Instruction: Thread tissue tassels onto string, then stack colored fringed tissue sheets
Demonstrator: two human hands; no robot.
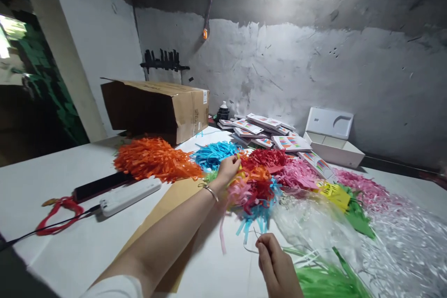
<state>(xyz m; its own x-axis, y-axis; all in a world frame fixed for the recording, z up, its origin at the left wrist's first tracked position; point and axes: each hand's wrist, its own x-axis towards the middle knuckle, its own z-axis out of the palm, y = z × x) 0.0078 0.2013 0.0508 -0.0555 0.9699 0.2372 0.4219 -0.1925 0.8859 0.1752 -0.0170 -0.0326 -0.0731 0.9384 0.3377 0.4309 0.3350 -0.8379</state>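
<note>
My left hand (228, 168) reaches across the table, fingers closed on a yellow paper strip (239, 164) at the edge of a mixed-colour tassel bundle (256, 186). Pink, orange, red and blue strips hang from that bundle. Lower down, my right hand (277, 265) pinches a thin pale wire or string (249, 247), which curves out to the left of the fingertips. Around my left hand lie a blue fringe pile (216, 152), an orange fringe pile (157, 158) and a red fringe pile (267, 159). Green strips (328, 281) lie beside my right hand.
A cardboard box (190, 109) lies open at the back left. Flat printed boxes (261, 125) are heaped near the wall, beside an open white box (331, 149). A white device (131, 195) with a cable sits at left. Clear plastic (317, 223) and silvery shreds (408, 237) cover the right.
</note>
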